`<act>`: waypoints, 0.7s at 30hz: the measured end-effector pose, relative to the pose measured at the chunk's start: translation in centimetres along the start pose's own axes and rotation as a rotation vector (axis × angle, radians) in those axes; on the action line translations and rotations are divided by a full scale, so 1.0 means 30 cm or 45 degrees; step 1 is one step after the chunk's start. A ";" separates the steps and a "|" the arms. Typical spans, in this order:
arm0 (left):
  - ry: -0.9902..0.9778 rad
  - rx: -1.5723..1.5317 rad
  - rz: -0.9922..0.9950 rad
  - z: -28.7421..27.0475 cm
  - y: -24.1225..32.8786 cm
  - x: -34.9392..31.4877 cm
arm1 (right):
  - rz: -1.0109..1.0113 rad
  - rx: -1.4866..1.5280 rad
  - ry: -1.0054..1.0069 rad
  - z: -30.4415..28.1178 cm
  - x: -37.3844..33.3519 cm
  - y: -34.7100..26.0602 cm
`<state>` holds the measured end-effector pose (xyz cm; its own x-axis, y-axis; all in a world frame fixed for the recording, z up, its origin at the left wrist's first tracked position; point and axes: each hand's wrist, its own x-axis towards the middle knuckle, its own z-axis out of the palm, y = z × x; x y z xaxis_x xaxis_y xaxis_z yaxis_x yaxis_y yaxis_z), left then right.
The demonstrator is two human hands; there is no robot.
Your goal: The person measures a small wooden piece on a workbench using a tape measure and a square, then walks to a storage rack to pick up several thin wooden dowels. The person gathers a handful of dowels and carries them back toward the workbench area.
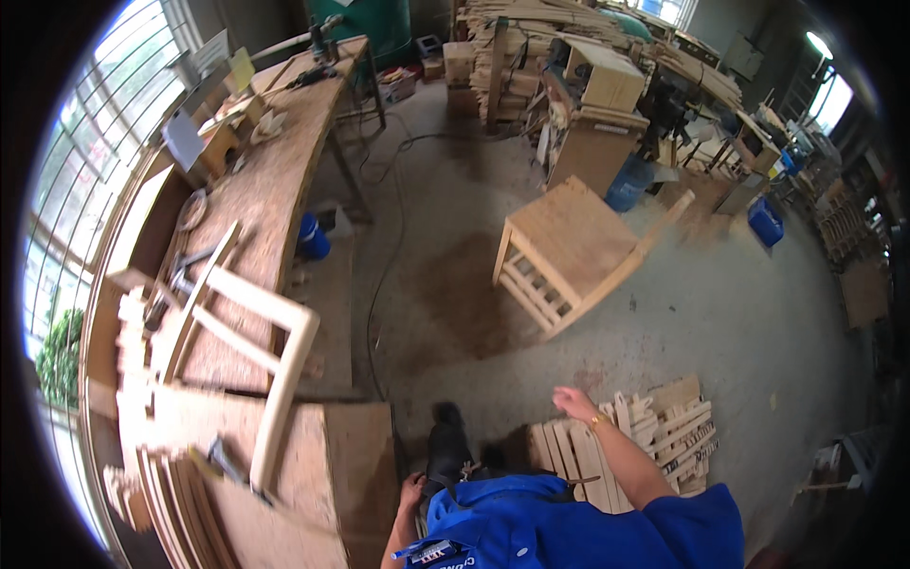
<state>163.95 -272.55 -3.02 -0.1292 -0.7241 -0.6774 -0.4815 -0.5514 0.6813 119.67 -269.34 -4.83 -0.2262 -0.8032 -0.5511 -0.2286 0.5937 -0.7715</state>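
Down beside my dark trousers hangs my left hand [413, 489]; its fingers are small and partly hidden, and nothing shows in it. My right hand [574, 404] is held out in front of me, above the near end of a pile of wooden slats [578, 460] on the floor. Its fingers look loosely stretched and somewhat blurred, with no object in them. Farther ahead, an unpainted wooden chair [573, 232] stands tilted in the view, apart from both hands. On the workbench to my left rests a wooden chair frame [286, 394], also untouched.
The long workbench [308, 123] runs along the window wall, bearing a power drill [318, 43] and a hammer [227, 462]. Beneath it stands a blue bucket [313, 237]. A cable [401, 218] crosses the floor. Stacked lumber [531, 47] and a blue crate [765, 223] lie farther off.
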 end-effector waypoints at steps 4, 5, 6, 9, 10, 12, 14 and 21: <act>0.076 0.231 0.175 -0.056 0.360 0.490 | -0.176 -0.238 0.032 -0.108 0.516 -0.462; 0.116 0.204 0.156 -0.094 0.460 0.599 | -0.192 -0.268 0.045 -0.115 0.623 -0.537; 0.152 0.181 0.142 -0.127 0.566 0.709 | -0.207 -0.297 0.066 -0.131 0.724 -0.609; 0.214 -0.158 0.145 -0.216 0.895 1.012 | 0.060 -0.215 -0.047 -0.153 0.927 -0.671; 0.245 -0.312 0.148 -0.246 1.003 1.107 | 0.051 -0.278 -0.067 -0.163 0.981 -0.685; 0.233 -0.461 0.142 -0.308 1.201 1.264 | 0.133 -0.354 -0.145 -0.149 1.095 -0.709; 0.104 -0.564 0.150 -0.321 1.422 1.454 | 0.069 -0.681 -0.202 -0.207 1.203 -0.628; 0.210 0.407 0.089 -0.484 1.898 2.017 | 0.594 -0.106 -0.201 -0.429 1.922 -1.087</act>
<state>141.31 -353.77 -1.19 -0.0424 -0.8271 -0.5604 -0.7267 -0.3594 0.5854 101.89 -334.39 -7.37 -0.1774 -0.4448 -0.8779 -0.2133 0.8882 -0.4070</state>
